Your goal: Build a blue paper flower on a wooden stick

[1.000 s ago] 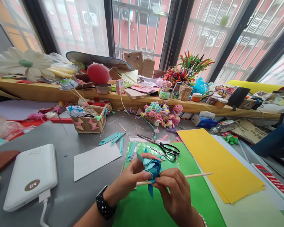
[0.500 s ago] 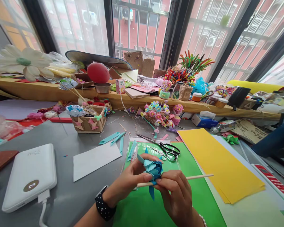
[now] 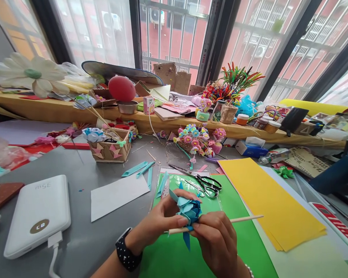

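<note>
A folded blue paper flower (image 3: pixel 188 207) with pointed petals rests in the fingers of my left hand (image 3: pixel 165 216), thumb in front and fingers behind. My right hand (image 3: pixel 216 235) pinches a thin wooden stick (image 3: pixel 246 219) just below the flower; the stick runs sideways through its fingers. Around the stick a blue paper strip (image 3: pixel 186 240) is bent, its pointed end hanging down. Part of the strip is covered by my right fingertips. Beneath both hands lies a green sheet (image 3: pixel 168 258).
Black-handled scissors (image 3: pixel 207 183) and a smaller pair lie beyond my hands. Yellow paper (image 3: pixel 278 204) is at right. To the left are a white card (image 3: pixel 118 199), folded blue strips (image 3: pixel 135 169), a power bank (image 3: pixel 39 216) and a cardboard box (image 3: pixel 110 148). Crafts crowd the ledge (image 3: pixel 104 116).
Little differs. My left thumb and the flower have shifted slightly, and the view has moved a touch. Both hands keep their hold.
</note>
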A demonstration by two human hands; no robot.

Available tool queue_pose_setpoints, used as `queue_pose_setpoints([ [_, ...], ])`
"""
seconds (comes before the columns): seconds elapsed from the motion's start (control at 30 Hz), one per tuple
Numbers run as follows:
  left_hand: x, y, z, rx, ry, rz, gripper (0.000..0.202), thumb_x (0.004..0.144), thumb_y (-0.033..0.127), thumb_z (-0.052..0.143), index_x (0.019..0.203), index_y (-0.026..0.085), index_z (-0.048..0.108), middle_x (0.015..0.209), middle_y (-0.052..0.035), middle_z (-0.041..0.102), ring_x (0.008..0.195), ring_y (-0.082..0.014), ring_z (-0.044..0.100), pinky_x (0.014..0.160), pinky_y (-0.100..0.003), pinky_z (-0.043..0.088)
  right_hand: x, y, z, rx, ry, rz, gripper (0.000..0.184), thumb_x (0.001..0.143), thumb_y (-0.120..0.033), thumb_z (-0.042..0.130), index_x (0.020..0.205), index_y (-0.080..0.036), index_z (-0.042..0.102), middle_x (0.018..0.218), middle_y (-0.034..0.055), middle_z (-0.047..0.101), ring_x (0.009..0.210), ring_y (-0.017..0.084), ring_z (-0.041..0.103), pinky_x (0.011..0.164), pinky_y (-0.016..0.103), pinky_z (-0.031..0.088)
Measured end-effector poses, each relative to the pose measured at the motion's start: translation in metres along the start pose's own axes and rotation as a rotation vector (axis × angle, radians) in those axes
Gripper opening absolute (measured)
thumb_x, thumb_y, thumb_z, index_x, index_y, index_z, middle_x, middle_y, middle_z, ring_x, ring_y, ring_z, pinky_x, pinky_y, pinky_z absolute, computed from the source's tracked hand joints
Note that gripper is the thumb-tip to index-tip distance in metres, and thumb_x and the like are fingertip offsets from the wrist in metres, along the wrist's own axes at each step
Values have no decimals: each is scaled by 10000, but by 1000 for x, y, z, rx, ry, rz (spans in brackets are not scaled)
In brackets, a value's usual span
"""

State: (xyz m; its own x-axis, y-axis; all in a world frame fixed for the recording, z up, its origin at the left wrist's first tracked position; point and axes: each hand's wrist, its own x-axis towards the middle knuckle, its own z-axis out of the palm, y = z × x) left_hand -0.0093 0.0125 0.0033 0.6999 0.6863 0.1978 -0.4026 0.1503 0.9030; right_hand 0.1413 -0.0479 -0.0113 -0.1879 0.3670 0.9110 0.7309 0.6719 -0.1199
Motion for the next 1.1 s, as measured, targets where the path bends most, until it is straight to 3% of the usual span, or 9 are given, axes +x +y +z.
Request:
queue_pose_setpoints([
  [0.6,0,-1,-4,-27,-81,-14,340,686,333,704,998,241,605,1019,-30,579,941,-190,496,807,-279,358,-3,-1,-2,-60,-40,-22,52,871,-152,496,871,-171,544,725,41,634,655,139,551,585,293,456],
  [0.73,-1,-1,0,-72,-10,-18,354,655,317,731,976,230,609,1024,-30,601,915,-186,520,789,-270,378,1,0,-4,-40,-60,-28,58,871,-155,493,872,-172,548,723,40,639,634,138,556,564,288,450],
  [0.93,0,-1,1,-274,41,-43,422,678,310,712,1071,267,565,1115,-40,595,864,-207,605,829,-344,406,12,6,-13,15,44,132,238,867,-422,469,823,-193,518,621,15,578,561,132,561,484,241,456],
  [1.1,0,-1,-2,-277,-12,-25,416,671,263,720,1062,237,580,1149,-60,590,904,-211,606,812,-315,435,16,8,-13,-22,9,89,287,792,-476,558,852,-198,520,636,4,598,536,127,572,476,237,464],
])
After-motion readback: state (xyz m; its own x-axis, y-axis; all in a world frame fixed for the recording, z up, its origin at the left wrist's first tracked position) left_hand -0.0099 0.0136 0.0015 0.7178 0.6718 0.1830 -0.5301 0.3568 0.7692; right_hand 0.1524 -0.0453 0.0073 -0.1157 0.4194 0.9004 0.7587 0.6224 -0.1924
